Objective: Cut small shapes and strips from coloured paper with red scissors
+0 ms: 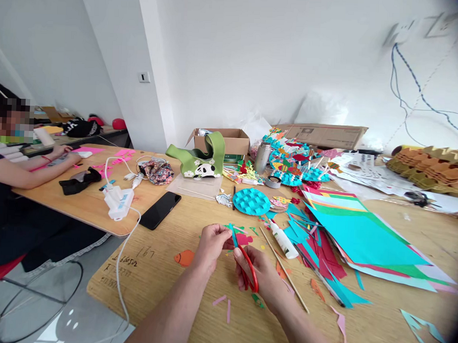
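Note:
My left hand [211,244] is closed, its thumb and fingers pinching a narrow blue paper strip [233,233]. Close on its right, my right hand [258,269] is wrapped round the handles of red scissors [253,281]. The scissor blades point away from me toward the strip and are mostly hidden, so whether they touch it I cannot tell. A dark pink paper cutout [244,239] lies just beyond the hands. To the left of my left wrist is an orange paper fish [183,258]. A white glue bottle [284,240] and a thin wooden stick [287,272] lie right of my right hand.
Coloured paper sheets [366,233] and scraps cover the right side. Farther back are a blue round disc [251,202], a metal bottle [263,158] and a green panda bag [202,163]. A phone [160,210] and power strip [119,203] lie left. Another person's arms [27,170] rest on the neighbouring table.

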`<state>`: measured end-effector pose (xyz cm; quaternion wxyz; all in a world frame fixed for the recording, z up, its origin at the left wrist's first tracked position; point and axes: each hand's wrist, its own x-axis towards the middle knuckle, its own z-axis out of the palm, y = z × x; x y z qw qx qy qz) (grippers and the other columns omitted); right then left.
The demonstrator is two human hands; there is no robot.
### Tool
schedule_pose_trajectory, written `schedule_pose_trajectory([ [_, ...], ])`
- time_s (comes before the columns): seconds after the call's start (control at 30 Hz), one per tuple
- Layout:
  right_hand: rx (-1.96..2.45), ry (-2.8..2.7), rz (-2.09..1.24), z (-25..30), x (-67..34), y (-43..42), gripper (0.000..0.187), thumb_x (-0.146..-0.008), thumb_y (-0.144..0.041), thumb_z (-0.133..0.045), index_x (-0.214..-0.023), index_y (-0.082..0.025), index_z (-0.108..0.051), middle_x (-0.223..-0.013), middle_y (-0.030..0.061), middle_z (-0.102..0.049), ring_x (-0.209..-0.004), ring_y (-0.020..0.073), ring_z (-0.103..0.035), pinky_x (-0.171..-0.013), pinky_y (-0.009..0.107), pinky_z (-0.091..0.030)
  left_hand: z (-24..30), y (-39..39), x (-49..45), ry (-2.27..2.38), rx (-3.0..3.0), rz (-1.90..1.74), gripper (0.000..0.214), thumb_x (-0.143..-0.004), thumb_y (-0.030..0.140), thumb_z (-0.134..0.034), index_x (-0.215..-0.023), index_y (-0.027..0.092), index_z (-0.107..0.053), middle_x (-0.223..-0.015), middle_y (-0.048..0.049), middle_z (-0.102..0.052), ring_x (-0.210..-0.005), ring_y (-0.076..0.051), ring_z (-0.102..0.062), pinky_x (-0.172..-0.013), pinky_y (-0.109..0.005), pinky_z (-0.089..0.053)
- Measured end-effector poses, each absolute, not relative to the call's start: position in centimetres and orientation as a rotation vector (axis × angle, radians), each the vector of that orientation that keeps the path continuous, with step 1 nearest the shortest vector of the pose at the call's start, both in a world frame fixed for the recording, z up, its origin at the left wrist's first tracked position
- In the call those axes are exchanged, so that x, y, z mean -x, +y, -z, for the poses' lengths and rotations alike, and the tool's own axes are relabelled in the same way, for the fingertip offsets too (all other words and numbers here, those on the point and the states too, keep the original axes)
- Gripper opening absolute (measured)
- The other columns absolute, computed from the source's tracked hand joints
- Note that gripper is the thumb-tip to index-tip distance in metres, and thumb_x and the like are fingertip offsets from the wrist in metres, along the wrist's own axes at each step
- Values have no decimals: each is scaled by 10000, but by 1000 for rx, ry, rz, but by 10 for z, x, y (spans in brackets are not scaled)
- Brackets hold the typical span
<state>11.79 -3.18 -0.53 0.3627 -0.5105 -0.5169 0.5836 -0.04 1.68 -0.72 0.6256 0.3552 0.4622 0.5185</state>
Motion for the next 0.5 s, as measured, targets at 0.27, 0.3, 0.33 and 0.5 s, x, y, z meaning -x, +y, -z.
schedule_pose_trajectory([
  [0.27,1301,-1319,-1504,24,-119,-27,496,-683,-666,-559,-674,-195,-403,-485,-49,-534,-334,90,-492,-336,195,-313,6,17,1,1069,-775,-1194,175,-570,250,-710,-567,140,-574,-528,-32,-633,-480,-126,-567,-527,-252,-457],
  [0.3,1303,-1316,-1506,25,-119,-26,500,-675,-669,-564,-671,-196,-402,-480,-51,-531,-331,93,-492,-332,197,-314,5,17,1,1067,-771,-1192,170,-570,245,-706,-567,140,-573,-528,-33,-635,-478,-126,-567,-528,-252,-457],
  [0.33,1304,-1316,-1508,26,-120,-26,502,-669,-671,-567,-669,-197,-401,-472,-54,-526,-328,95,-490,-330,198,-313,5,17,1,1063,-767,-1191,168,-571,243,-704,-568,140,-573,-529,-34,-636,-476,-125,-568,-530,-252,-458],
  [0.5,1314,-1317,-1503,24,-119,-25,514,-655,-686,-564,-659,-203,-390,-445,-63,-507,-317,91,-471,-321,195,-294,5,17,0,1050,-752,-1188,180,-562,248,-713,-572,139,-569,-526,-34,-637,-466,-124,-567,-528,-254,-457],
])
